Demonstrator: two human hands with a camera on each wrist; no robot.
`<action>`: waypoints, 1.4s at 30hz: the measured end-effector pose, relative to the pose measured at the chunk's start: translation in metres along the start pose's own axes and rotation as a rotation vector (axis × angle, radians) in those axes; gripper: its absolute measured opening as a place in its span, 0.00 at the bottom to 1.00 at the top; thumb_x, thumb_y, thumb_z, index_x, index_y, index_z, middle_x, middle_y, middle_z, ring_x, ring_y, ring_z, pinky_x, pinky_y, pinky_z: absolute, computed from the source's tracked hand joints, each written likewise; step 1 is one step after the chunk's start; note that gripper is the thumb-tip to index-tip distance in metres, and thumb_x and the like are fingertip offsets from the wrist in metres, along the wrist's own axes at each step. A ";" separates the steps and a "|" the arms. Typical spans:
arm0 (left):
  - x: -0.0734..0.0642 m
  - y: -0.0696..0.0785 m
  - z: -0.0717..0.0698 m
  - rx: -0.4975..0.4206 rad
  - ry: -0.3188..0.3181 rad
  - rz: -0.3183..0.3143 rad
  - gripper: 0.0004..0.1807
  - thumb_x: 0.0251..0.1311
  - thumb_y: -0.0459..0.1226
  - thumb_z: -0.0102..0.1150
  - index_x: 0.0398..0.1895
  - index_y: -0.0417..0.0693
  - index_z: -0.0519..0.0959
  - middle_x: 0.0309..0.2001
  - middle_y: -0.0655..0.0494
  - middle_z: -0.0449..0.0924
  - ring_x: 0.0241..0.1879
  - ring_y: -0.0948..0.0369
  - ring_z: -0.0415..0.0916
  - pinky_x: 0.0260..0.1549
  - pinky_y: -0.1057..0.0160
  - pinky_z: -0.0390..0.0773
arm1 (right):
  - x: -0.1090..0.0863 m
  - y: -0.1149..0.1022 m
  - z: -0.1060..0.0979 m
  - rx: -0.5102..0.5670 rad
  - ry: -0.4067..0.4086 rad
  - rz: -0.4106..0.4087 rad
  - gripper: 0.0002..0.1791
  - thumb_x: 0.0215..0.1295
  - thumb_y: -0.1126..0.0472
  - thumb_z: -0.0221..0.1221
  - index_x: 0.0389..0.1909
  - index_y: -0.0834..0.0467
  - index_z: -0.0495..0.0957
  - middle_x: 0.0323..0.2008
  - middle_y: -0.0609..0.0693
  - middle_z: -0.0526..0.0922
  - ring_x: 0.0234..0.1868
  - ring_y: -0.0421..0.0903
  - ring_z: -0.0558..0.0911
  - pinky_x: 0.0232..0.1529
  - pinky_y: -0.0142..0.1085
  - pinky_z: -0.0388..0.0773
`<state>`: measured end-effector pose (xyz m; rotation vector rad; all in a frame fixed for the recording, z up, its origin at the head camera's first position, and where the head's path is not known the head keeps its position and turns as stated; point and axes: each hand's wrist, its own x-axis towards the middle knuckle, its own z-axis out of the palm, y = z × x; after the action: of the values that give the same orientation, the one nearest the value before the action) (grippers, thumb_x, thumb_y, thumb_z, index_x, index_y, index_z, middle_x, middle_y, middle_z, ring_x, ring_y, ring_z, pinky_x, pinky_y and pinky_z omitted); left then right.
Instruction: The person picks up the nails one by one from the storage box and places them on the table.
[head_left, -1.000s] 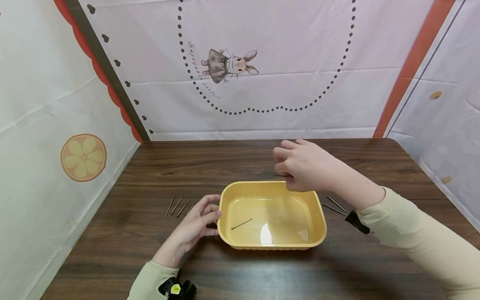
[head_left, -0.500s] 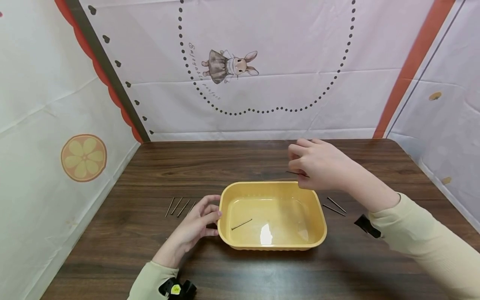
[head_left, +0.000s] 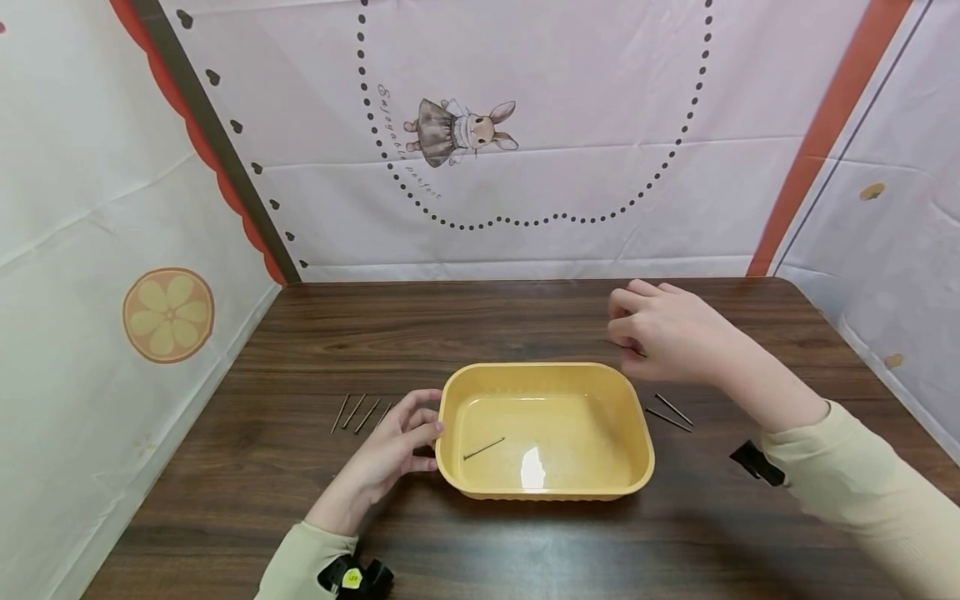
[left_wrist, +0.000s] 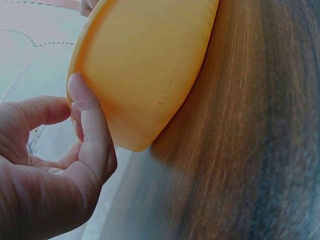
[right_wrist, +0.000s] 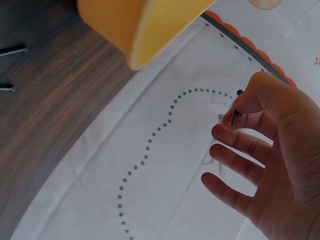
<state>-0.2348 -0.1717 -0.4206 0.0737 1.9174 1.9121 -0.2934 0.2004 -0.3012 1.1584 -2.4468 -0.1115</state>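
Note:
A yellow plastic tub stands on the table with one nail lying inside, at its left. My left hand holds the tub's left edge. In the left wrist view, its thumb meets the rim and a finger lies against the outer wall. Beyond the tub's far right corner, my right hand is raised. A nail is pinched between its thumb and forefinger in the right wrist view; the other fingers are spread loosely. The hand hides most of that nail in the head view.
Several nails lie in a row on the dark wooden table left of the tub, partly behind my left hand. Two more nails lie to its right. A printed cloth hangs behind the table.
My right hand has moved to the right, from above the tub's far edge to past its far right corner, still pinching the nail. My left hand and the tub have stayed put.

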 end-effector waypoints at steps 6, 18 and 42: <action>0.001 0.000 0.001 0.001 0.005 -0.002 0.30 0.68 0.33 0.53 0.70 0.45 0.57 0.43 0.54 0.74 0.35 0.62 0.76 0.27 0.68 0.81 | -0.015 0.009 0.004 0.003 -0.020 0.049 0.17 0.40 0.63 0.61 0.11 0.45 0.61 0.29 0.42 0.70 0.35 0.43 0.68 0.29 0.33 0.61; 0.003 0.000 0.002 0.007 0.013 -0.006 0.29 0.67 0.33 0.53 0.70 0.47 0.58 0.43 0.53 0.74 0.35 0.62 0.76 0.28 0.67 0.81 | -0.046 0.027 0.015 0.006 -0.115 0.182 0.18 0.41 0.61 0.63 0.11 0.43 0.62 0.28 0.41 0.68 0.35 0.42 0.68 0.26 0.32 0.57; 0.004 -0.003 0.000 -0.006 0.010 -0.010 0.29 0.67 0.33 0.53 0.70 0.48 0.57 0.44 0.54 0.75 0.35 0.62 0.76 0.28 0.66 0.81 | -0.081 0.035 0.040 -0.011 -0.111 0.205 0.19 0.39 0.60 0.66 0.12 0.43 0.62 0.27 0.41 0.67 0.32 0.42 0.67 0.25 0.32 0.54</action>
<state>-0.2381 -0.1704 -0.4245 0.0528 1.9146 1.9158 -0.2900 0.2804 -0.3566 0.9120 -2.6429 -0.1312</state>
